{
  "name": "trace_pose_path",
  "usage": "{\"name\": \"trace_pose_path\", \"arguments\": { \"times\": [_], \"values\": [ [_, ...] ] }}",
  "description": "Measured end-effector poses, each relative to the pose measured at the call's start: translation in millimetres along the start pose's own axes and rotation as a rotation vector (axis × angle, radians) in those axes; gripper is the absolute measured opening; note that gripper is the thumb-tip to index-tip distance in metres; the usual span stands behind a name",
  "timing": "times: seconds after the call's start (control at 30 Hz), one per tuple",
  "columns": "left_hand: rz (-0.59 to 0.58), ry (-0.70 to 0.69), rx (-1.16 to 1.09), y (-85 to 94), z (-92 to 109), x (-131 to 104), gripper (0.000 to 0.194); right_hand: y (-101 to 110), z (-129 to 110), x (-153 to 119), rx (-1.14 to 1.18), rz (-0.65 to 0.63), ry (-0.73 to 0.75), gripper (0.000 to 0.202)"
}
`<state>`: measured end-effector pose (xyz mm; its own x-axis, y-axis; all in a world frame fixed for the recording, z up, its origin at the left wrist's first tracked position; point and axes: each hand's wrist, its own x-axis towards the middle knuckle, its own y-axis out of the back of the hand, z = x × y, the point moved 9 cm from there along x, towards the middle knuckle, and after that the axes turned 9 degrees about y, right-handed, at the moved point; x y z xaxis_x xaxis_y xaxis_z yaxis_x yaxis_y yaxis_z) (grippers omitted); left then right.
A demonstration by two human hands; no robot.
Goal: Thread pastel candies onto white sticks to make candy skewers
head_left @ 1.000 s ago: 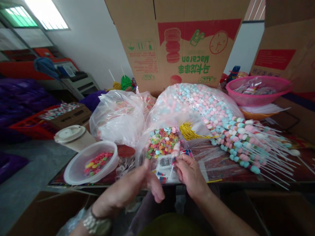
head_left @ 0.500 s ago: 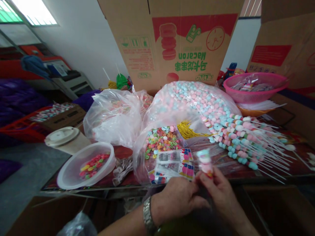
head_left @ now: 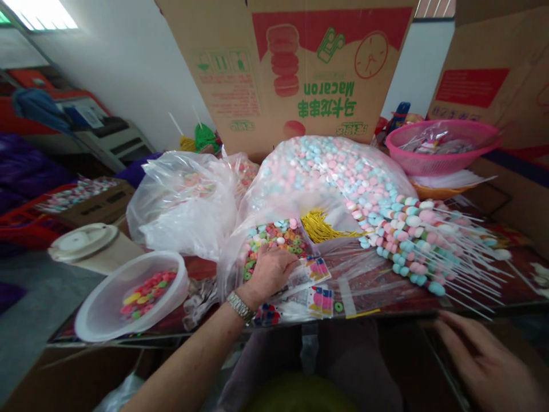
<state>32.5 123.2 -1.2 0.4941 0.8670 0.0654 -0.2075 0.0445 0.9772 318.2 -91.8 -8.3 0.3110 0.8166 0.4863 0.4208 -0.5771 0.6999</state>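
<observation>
My left hand, with a metal watch on the wrist, rests over colourful candy rings and the edge of printed wrappers. Its fingers are curled downward, and whatever lies between them is hidden. Low on the right, past the table's front edge, my right hand is blurred, its fingers stretched out and nothing visible in it. Skewers of pastel candies with white sticks lie above that hand. Yellow twist ties are heaped beside the rings.
A large clear bag of pink, blue and white candies stands behind. To the left are a white bowl of candy rings, a lidded container and another plastic bag. A pink basket sits right, a Macaron carton at back.
My hands have parted. The left moved up and left onto the rings and wrappers; the right dropped away to the right. The wrapped candy skewer they held is out of sight.
</observation>
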Motion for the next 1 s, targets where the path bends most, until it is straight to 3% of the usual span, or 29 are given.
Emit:
{"name": "trace_pose_path", "arguments": {
  "times": [0.13, 0.2, 0.27, 0.4, 0.47, 0.57, 0.67, 0.77, 0.9, 1.0],
  "values": [
    [0.125, -0.191, -0.138, 44.9, 21, -25, 0.020, -69, -119, 56, 0.159, 0.011, 0.420, 0.037],
    [0.125, -0.255, -0.304, 61.0, 32, -39, 0.016, -97, -164, 70, 0.306, -0.080, 0.483, 0.036],
    [0.065, -0.208, -0.487, 62.0, 35, -45, 0.014, -117, -187, 74, 0.492, -0.200, 0.440, 0.018],
    [-0.024, 0.067, -0.757, 33.2, 19, -43, 0.007, -129, -179, 69, 0.571, -0.303, 0.295, 0.016],
    [-0.099, 0.123, -0.800, 15.7, 20, -40, 0.005, -126, -167, 65, 0.566, -0.341, 0.253, 0.011],
    [-0.227, 0.108, -0.816, 1.8, 32, -36, 0.012, -121, -157, 61, 0.615, -0.412, 0.218, 0.007],
    [-0.276, 0.066, -0.870, 3.3, 42, -35, 0.014, -112, -151, 59, 0.593, -0.379, 0.197, 0.015],
    [-0.265, 0.037, -0.881, 4.4, 48, -35, 0.017, -109, -143, 54, 0.530, -0.304, 0.180, 0.022],
    [-0.229, -0.004, -0.730, -3.1, 60, -36, 0.028, -109, -134, 52, 0.461, -0.264, 0.223, 0.034],
    [-0.170, -0.035, -0.588, -4.1, 66, -36, 0.034, -86, -112, 75, 0.165, -0.149, 0.271, 0.041]
  ]
}}
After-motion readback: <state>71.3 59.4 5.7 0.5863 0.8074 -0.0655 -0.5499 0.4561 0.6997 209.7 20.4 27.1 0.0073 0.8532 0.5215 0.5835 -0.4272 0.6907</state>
